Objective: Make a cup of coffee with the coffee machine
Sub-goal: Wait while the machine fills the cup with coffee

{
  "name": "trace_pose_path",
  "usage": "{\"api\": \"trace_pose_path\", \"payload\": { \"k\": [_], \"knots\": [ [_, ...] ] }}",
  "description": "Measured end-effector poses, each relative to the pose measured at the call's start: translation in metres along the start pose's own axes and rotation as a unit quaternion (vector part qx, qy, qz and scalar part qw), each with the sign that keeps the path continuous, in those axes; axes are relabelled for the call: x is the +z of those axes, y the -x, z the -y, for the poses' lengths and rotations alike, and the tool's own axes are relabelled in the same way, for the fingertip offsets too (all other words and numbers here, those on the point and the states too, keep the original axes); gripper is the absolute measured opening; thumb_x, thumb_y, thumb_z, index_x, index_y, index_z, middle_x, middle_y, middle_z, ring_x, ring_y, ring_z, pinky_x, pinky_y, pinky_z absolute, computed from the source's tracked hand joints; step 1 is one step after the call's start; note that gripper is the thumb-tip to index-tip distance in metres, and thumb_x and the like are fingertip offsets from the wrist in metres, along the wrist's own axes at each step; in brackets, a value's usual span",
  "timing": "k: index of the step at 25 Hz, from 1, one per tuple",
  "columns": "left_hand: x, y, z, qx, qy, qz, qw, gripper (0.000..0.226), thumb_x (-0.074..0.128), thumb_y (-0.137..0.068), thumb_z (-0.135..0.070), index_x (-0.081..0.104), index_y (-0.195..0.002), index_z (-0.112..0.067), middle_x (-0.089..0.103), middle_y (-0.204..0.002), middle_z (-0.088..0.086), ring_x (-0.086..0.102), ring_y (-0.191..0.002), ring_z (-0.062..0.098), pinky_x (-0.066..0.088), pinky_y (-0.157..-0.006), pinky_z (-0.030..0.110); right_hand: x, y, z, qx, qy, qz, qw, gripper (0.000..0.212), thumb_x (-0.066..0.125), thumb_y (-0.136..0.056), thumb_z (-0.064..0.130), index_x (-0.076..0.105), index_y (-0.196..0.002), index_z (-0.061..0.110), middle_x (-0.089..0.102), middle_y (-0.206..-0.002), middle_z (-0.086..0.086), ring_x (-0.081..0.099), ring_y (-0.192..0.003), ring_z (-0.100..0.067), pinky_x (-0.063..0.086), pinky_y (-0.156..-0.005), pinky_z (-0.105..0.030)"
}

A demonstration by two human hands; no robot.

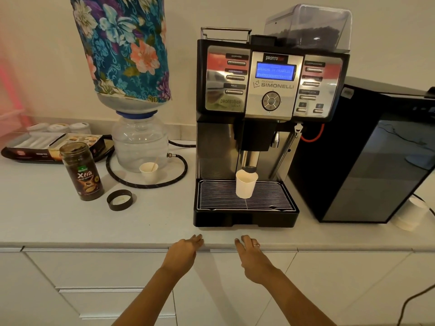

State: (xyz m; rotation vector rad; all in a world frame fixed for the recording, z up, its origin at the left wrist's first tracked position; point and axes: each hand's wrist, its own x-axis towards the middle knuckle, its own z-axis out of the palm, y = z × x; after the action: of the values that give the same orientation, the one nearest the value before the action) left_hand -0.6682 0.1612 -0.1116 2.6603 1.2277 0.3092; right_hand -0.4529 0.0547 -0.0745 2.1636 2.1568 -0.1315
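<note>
Coffee machine (273, 95) showing glossy chrome panels, matt black plastic base. Drip grate (244, 196) gleaming as bare metal wire. Cup (246, 184) looking like matt white paper. Bean hopper (308, 24) appearing as clear smoky plastic. Water bottle cover (122, 45) draping as printed floral cloth. Jar (82, 170) shining as dark glossy glass or plastic. Hose (146, 182) wearing braided black sheath. Counter (70, 220) lying smooth, matt, pale.

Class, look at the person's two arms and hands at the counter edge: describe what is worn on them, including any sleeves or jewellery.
Both forearms are bare as far as the frame shows; no sleeves, watch or bracelets are visible. The right hand wears a thin band ring on one finger. The left hand shows no ring or other jewellery. Neither hand wears a glove.
</note>
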Motion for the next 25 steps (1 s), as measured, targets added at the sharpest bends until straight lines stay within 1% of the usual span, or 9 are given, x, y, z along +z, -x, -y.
{"api": "trace_pose_path", "payload": {
  "k": [4, 6, 8, 10, 14, 16, 19, 22, 25],
  "knots": [
    [0.002, 0.001, 0.001, 0.008, -0.001, -0.033, 0.999, 0.047, 0.05, -0.092, -0.001, 0.049, -0.137, -0.014, 0.042, -0.144, 0.002, 0.061, -0.111, 0.028, 0.049, -0.095, 0.038, 0.0, -0.001, 0.001, 0.007, -0.014, 0.003, 1.0, 0.069, 0.053, -0.092, 0.007, 0.015, -0.149, 0.011, 0.021, -0.15, -0.011, 0.025, -0.137, -0.032, 0.033, -0.11, -0.035],
    [0.0, 0.002, 0.001, 0.023, 0.008, -0.062, 0.998, 0.046, 0.068, -0.079, 0.004, 0.063, -0.122, -0.012, 0.059, -0.128, 0.005, 0.07, -0.09, 0.028, 0.057, -0.077, 0.038, -0.001, -0.001, 0.001, 0.01, -0.021, -0.002, 1.0, 0.069, 0.054, -0.091, 0.006, 0.017, -0.149, 0.012, 0.022, -0.149, -0.011, 0.026, -0.136, -0.031, 0.034, -0.109, -0.036],
    [-0.003, 0.003, 0.001, 0.031, -0.012, -0.05, 0.998, 0.051, 0.082, -0.059, 0.006, 0.073, -0.105, -0.012, 0.072, -0.105, 0.005, 0.071, -0.066, 0.023, 0.059, -0.055, 0.033, -0.002, -0.002, 0.001, 0.011, -0.02, -0.004, 1.0, 0.068, 0.053, -0.091, 0.005, 0.018, -0.149, 0.012, 0.022, -0.149, -0.01, 0.026, -0.136, -0.031, 0.034, -0.109, -0.036],
    [-0.005, 0.004, -0.001, 0.026, -0.003, -0.05, 0.998, 0.048, 0.08, -0.06, 0.007, 0.072, -0.103, -0.011, 0.074, -0.095, 0.006, 0.069, -0.06, 0.024, 0.058, -0.049, 0.033, -0.003, -0.002, 0.001, 0.007, -0.009, -0.007, 1.0, 0.067, 0.052, -0.091, 0.004, 0.018, -0.148, 0.012, 0.023, -0.148, -0.011, 0.028, -0.134, -0.031, 0.032, -0.11, -0.036],
    [-0.007, 0.001, -0.006, 0.053, 0.002, -0.088, 0.995, 0.033, 0.075, -0.067, 0.007, 0.072, -0.095, -0.009, 0.071, -0.097, 0.006, 0.068, -0.074, 0.026, 0.059, -0.055, 0.033, -0.004, -0.004, 0.001, 0.004, 0.001, -0.024, 1.0, 0.065, 0.051, -0.088, 0.0, 0.022, -0.146, 0.011, 0.027, -0.145, -0.012, 0.032, -0.13, -0.031, 0.031, -0.11, -0.036],
    [-0.007, 0.0, -0.008, 0.069, -0.007, -0.097, 0.993, 0.033, 0.077, -0.068, 0.004, 0.071, -0.097, -0.008, 0.069, -0.1, 0.007, 0.067, -0.083, 0.026, 0.059, -0.061, 0.031, -0.006, -0.006, 0.001, 0.007, 0.011, -0.034, 0.999, 0.063, 0.05, -0.088, -0.002, 0.025, -0.145, 0.01, 0.029, -0.144, -0.014, 0.033, -0.13, -0.031, 0.031, -0.11, -0.035],
    [-0.005, 0.004, -0.01, 0.09, -0.004, -0.116, 0.989, 0.039, 0.08, -0.065, 0.002, 0.068, -0.101, -0.007, 0.067, -0.103, 0.01, 0.066, -0.086, 0.027, 0.058, -0.065, 0.031, -0.006, -0.007, 0.0, 0.008, 0.014, -0.045, 0.999, 0.061, 0.05, -0.088, -0.002, 0.027, -0.143, 0.01, 0.026, -0.148, -0.015, 0.029, -0.134, -0.032, 0.029, -0.112, -0.035],
    [0.0, 0.01, -0.008, 0.107, -0.005, -0.134, 0.985, 0.05, 0.084, -0.062, -0.001, 0.066, -0.109, -0.005, 0.066, -0.11, 0.014, 0.067, -0.092, 0.029, 0.055, -0.077, 0.034, -0.002, -0.005, -0.004, -0.006, 0.018, -0.036, 0.999, 0.071, 0.05, -0.088, -0.004, 0.016, -0.149, 0.01, 0.01, -0.157, -0.014, 0.014, -0.144, -0.034, 0.019, -0.117, -0.037],
    [0.01, 0.015, 0.002, 0.107, -0.025, -0.11, 0.988, 0.065, 0.083, -0.066, -0.005, 0.058, -0.125, -0.003, 0.058, -0.128, 0.016, 0.059, -0.113, 0.033, 0.043, -0.095, 0.04, 0.005, -0.002, -0.008, -0.029, 0.03, -0.014, 0.999, 0.083, 0.046, -0.087, -0.009, -0.004, -0.15, 0.009, -0.012, -0.158, -0.013, -0.007, -0.146, -0.033, 0.003, -0.118, -0.039]
  ]
}}
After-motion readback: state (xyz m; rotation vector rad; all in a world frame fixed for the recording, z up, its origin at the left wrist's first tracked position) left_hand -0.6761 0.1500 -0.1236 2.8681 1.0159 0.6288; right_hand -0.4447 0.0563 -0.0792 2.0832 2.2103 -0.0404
